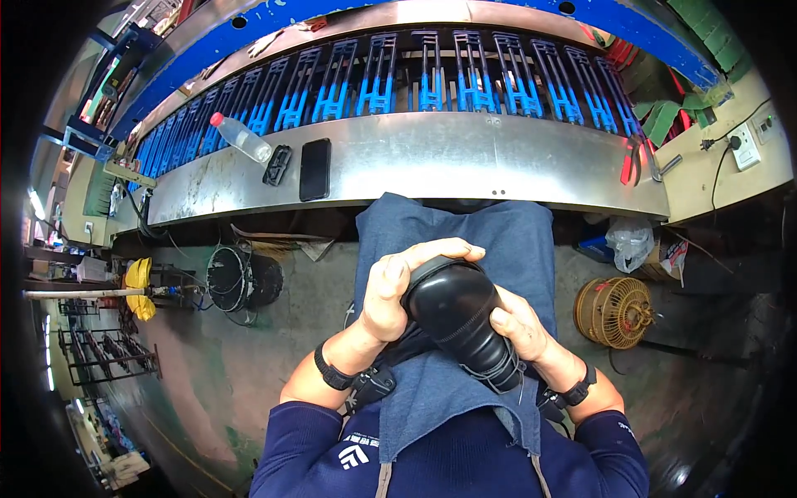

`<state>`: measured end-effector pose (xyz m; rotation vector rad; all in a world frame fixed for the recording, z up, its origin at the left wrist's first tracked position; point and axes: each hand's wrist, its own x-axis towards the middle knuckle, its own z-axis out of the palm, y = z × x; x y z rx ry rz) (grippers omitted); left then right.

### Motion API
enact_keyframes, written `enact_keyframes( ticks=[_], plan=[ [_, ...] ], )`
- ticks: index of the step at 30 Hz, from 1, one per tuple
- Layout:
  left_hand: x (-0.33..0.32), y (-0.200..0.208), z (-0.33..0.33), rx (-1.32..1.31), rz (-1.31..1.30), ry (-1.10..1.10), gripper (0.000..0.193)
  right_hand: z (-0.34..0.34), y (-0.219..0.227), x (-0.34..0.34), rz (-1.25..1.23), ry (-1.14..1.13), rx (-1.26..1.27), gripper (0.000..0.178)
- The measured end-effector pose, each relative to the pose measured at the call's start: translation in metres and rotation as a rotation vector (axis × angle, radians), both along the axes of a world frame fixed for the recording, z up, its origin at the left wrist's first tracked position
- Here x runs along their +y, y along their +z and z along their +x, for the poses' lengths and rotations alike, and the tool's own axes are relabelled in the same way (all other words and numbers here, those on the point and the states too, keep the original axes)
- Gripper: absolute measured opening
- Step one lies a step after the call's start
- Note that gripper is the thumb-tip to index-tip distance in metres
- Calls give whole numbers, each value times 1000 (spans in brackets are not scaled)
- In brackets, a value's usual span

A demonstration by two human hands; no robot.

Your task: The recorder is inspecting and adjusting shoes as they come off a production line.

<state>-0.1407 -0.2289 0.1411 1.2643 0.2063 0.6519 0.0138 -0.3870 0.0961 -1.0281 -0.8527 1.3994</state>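
Note:
A black leather shoe (461, 311) with a shiny toe is held over my lap, its toe pointing away from me and its laces near my body. My left hand (397, 286) wraps round the toe end, fingers stretched along the front edge of the sole. On the shoe's right side, my right hand (520, 322) grips with the thumb on the upper; its other fingers are hidden behind the shoe. Beneath lies a blue-grey apron (531, 249) across my legs.
Ahead runs a metal ledge (398, 162) before a row of blue racks (432, 83). On it are a bottle (241, 137), a phone (315, 170), a black object (277, 165) and red-handled pliers (636, 162). A bucket (228, 278) stands left, a round wicker-like basket (610, 313) right.

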Motion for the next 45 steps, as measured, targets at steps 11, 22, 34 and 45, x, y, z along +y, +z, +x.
enact_keyframes(
  ticks=[11, 22, 34, 45],
  plan=[
    [0, -3, -2, -5, -14, -17, 73, 0, -3, -1, -5, 5, -10, 54],
    [-1, 23, -15, 199, 223, -4, 73, -4, -12, -5, 18, 3, 20, 47],
    [8, 15, -25, 178, 733, 140, 63, -10, -11, 2, -28, -58, 125, 52],
    [-4, 2, -10, 129, 608, 223, 53, -6, -19, 0, -36, -70, 145, 50]
  ],
)
